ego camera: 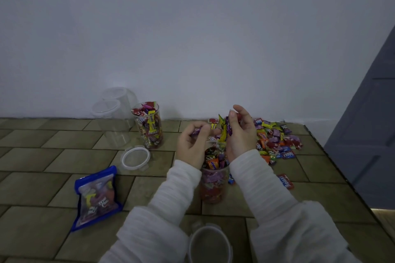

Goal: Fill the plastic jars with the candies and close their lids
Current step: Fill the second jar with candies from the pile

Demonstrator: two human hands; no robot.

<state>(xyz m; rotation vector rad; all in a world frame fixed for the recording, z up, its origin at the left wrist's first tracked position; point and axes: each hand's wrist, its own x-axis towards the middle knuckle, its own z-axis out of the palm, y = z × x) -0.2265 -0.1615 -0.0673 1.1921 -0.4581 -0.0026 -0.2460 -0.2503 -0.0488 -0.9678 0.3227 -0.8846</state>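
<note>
Item: clear plastic jar (214, 186), lidless and nearly brimful of wrapped candies, on the tiled tabletop (42, 156) between the sleeves. Left hand (193, 145) pinches a purple-wrapped candy; right hand (240, 134) grips a bunch of candies (223, 132), both directly above the mouth. Handling note: release low and centred, then press the contents level so the loose lid (135, 158) nearby can likely seat.

Two bare hands (213, 141), long white ribbed knit sleeves (271, 194), cuffs at wrists

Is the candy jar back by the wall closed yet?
No, open. The far jar has candies heaped past its bare rim, and a lid lies on the table before it.
</note>
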